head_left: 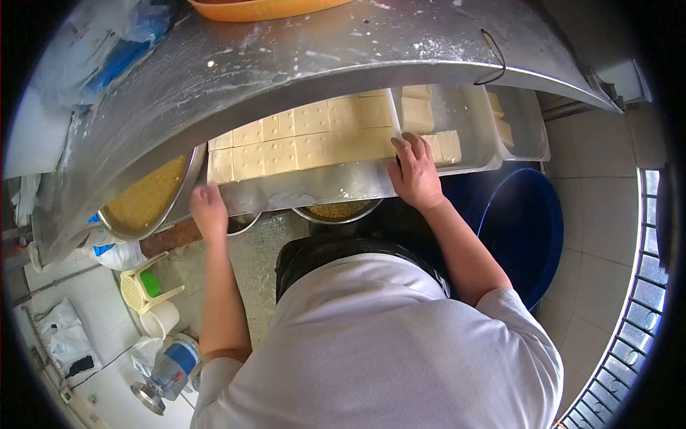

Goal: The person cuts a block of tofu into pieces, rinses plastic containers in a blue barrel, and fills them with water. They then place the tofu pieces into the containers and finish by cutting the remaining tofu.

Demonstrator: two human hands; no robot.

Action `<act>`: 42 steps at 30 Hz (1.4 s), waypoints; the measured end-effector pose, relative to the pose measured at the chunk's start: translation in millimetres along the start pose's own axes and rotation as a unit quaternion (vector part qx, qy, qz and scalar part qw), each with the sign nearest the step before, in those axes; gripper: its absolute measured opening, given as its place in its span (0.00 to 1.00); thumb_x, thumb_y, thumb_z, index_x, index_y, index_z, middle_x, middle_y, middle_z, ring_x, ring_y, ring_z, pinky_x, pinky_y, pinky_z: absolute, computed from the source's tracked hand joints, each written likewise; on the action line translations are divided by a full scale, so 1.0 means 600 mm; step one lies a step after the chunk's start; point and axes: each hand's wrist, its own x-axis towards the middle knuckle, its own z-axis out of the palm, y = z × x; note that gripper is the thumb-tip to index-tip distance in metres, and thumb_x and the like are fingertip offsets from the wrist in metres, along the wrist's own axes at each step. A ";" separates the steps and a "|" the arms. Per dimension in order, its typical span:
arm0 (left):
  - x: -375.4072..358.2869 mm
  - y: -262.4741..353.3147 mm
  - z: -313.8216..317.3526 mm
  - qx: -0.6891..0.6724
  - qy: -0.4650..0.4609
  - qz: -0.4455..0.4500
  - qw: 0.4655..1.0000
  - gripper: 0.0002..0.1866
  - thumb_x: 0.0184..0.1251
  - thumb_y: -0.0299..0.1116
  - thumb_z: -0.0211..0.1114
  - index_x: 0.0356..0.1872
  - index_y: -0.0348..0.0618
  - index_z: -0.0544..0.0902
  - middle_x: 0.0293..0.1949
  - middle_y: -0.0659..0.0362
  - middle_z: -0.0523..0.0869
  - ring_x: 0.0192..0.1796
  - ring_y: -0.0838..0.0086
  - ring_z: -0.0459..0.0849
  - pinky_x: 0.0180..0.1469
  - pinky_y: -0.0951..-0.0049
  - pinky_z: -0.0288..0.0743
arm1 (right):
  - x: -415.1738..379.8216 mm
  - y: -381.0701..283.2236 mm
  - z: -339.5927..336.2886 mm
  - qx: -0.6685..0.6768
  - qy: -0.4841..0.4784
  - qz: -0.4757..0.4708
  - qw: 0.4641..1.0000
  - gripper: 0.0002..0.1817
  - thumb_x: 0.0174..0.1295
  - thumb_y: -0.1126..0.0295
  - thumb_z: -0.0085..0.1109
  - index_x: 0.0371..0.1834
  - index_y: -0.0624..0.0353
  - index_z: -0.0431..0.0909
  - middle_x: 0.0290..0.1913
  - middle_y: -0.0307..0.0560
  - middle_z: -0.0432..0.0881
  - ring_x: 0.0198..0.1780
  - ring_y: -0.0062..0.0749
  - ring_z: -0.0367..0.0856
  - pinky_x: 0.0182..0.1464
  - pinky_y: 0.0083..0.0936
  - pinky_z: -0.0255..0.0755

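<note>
- Right hand (416,171): at the right front corner of the metal tray (307,189), fingers bent, thumb lower along the front. Whether they pinch the tray cannot be determined.
- Left hand (209,212): at the tray's left front corner, fingers curled, outline blurred. Cannot tell whether it grips.
- Pale slab (307,139): lies on the tray between the hands, scored into squares, several with dimpled tops. Its far side passes out of sight behind the counter rim.
- Loose pale blocks (441,146): in the white tray (477,121), just beside the metal tray's right end. A further container (527,118) to the right also holds blocks.
- Steel counter (343,53): curved rim, surface marked with white splashes and residue. An orange basin (268,7) stands on it; a wire loop (498,61) hangs over the rim.
- Below: a bowl of yellow mash (146,196) at left, a bowl of grains (339,211) under the tray, a blue barrel (525,229) at right.
- Room: grey floor (268,247), stained; tiled wall (597,207) and barred window (625,336) at right; plastic stool (139,289) at left, a green item on it.
</note>
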 end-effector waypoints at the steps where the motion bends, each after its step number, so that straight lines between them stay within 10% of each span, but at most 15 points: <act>1: 0.031 -0.004 0.005 0.000 0.001 0.000 1.000 0.28 0.77 0.53 0.61 0.49 0.29 0.83 0.44 0.41 0.89 0.48 0.50 0.88 0.54 0.55 0.79 | -0.006 0.001 0.006 -0.008 0.002 0.006 1.000 0.25 0.64 0.66 0.63 0.64 0.62 0.74 0.64 0.65 0.75 0.65 0.67 0.72 0.69 0.54 0.69; 6: 0.107 0.031 0.051 0.089 -0.163 -0.115 0.976 0.38 0.78 0.61 0.53 0.58 0.26 0.81 0.61 0.32 0.82 0.68 0.43 0.79 0.69 0.53 0.71 | -0.005 0.001 0.011 -0.001 0.001 0.038 0.999 0.26 0.64 0.65 0.63 0.64 0.63 0.74 0.64 0.64 0.75 0.66 0.66 0.72 0.70 0.53 0.68; 14: 0.153 0.018 0.073 0.054 -0.183 -0.131 0.973 0.37 0.69 0.57 0.68 0.58 0.25 0.81 0.60 0.32 0.83 0.66 0.46 0.82 0.67 0.56 0.74 | -0.009 0.001 0.019 -0.024 0.007 0.038 0.999 0.26 0.64 0.65 0.63 0.64 0.63 0.74 0.65 0.63 0.75 0.66 0.64 0.72 0.70 0.52 0.68; 22: 0.141 0.074 0.042 -0.132 -0.242 -0.312 0.909 0.48 0.57 0.53 0.80 0.70 0.31 0.70 0.72 0.43 0.73 0.71 0.49 0.74 0.68 0.36 0.67 | -0.005 -0.004 0.018 -0.019 0.012 0.042 0.999 0.25 0.64 0.66 0.62 0.64 0.64 0.74 0.62 0.63 0.77 0.65 0.61 0.74 0.69 0.49 0.70; 34: 0.103 0.075 0.005 -0.187 -0.282 -0.235 0.911 0.32 0.59 0.49 0.79 0.62 0.54 0.77 0.59 0.61 0.85 0.62 0.64 0.80 0.61 0.48 0.69 | -0.005 -0.002 0.017 0.002 0.008 0.046 0.999 0.25 0.64 0.67 0.61 0.64 0.63 0.73 0.62 0.63 0.77 0.63 0.60 0.77 0.67 0.47 0.73; 42: 0.076 0.049 0.019 -0.322 -0.216 -0.148 0.910 0.30 0.61 0.36 0.79 0.61 0.40 0.75 0.57 0.55 0.85 0.59 0.67 0.83 0.63 0.61 0.74 | -0.009 0.003 0.020 0.001 -0.005 0.046 0.999 0.26 0.64 0.65 0.62 0.65 0.62 0.72 0.63 0.62 0.77 0.62 0.60 0.77 0.66 0.48 0.73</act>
